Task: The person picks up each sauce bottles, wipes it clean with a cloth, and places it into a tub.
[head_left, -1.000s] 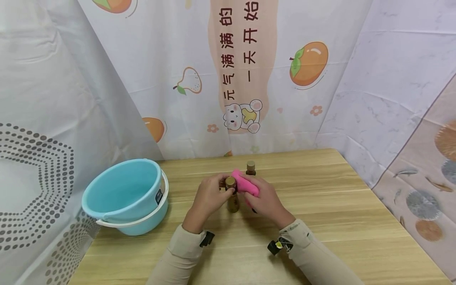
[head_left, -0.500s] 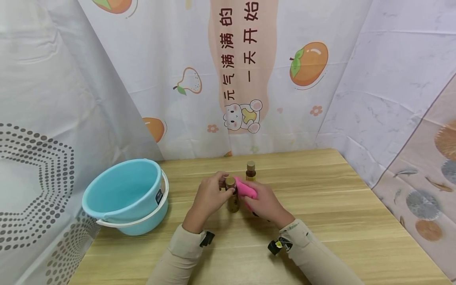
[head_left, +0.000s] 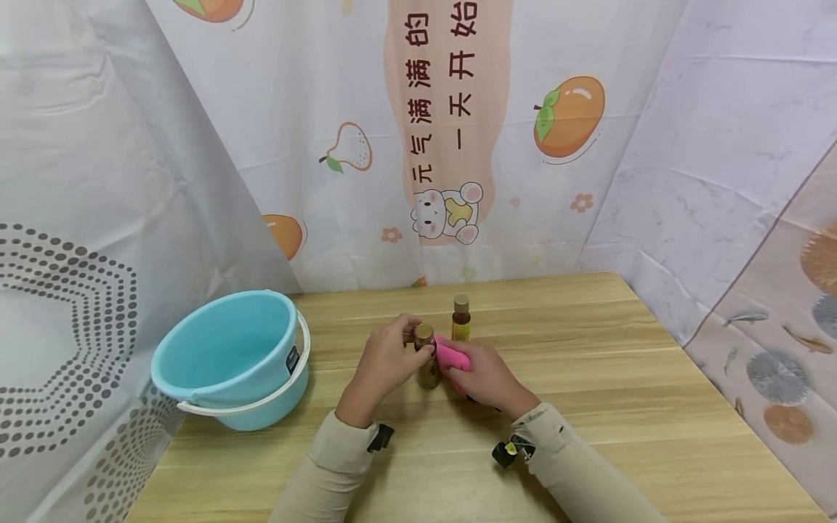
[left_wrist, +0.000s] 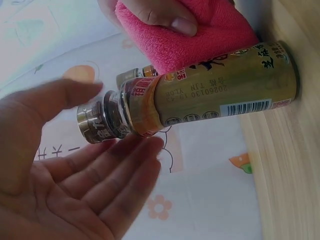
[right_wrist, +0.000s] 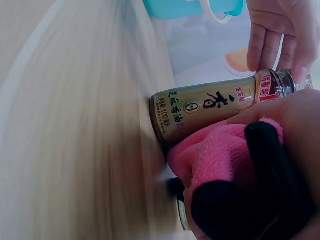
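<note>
Left hand [head_left: 387,357]: thumb and fingers on either side of a bottle's neck, grasping it lightly; the head view hides most of the fingers behind the bottle, but the left wrist view shows them nearly straight.
Gold-brown cylindrical glass bottle with gold metal cap [left_wrist: 215,95]: upright on the counter, between the two hands; barcode and date print show in the left wrist view, while cloth covers part of its side.
Right hand [head_left: 487,374]: clenched round a cloth; only the thumb and part of the back of the hand can be made out in the left wrist view.
Fluffy pink cloth [left_wrist: 215,42]: bunched under the right hand, against the bottle's right side, its far part hidden by the fingers.
Dark brown bottle with tan cap and yellow label [head_left: 461,323]: standing just behind the right hand, its base hidden.
Black shapes [right_wrist: 220,205]: large and blurred in front of the cloth; what they are cannot be told.
Light-blue plastic bucket with white handle [head_left: 261,379]: well to the left; its bottom inside is out of sight.
Pale wood-grain counter [head_left: 621,407]: cut off at the lower edge, as are both beige sleeves [head_left: 333,461].
</note>
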Demonstrator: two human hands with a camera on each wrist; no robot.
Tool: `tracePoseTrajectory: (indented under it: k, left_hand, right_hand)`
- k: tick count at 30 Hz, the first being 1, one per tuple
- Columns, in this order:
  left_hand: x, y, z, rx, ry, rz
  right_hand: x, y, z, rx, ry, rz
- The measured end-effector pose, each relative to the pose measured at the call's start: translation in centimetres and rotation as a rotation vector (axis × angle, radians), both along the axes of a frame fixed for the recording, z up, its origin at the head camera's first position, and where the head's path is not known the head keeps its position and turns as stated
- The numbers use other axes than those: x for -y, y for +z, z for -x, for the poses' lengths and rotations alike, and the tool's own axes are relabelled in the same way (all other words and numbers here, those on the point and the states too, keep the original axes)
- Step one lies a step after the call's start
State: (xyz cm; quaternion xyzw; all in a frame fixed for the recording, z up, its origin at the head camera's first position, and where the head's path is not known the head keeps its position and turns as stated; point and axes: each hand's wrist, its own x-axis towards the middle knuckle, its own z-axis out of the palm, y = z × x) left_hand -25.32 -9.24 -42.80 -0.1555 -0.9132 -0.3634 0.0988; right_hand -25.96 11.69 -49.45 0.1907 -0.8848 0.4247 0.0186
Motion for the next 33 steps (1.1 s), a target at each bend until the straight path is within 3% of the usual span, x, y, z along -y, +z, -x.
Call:
tracePoseTrajectory:
  k: [8,19,33]
  left_hand:
    - [-0.2,0.0,-0.1,-0.024,0.108,0.067]
    - [-0.3,0.1,-0.1,-0.002,0.081,0.035]
    - [-0.3,0.0,0.0,0.006,0.075,0.042]
  right_hand:
    - [0.0,0.1,0.0,0.025,-0.012,-0.015]
    - [0.1,0.4,-0.2,-0.003,-0.009,-0.006]
    - [0.2,1.0,-0.2,-0.153,-0.023,0.025]
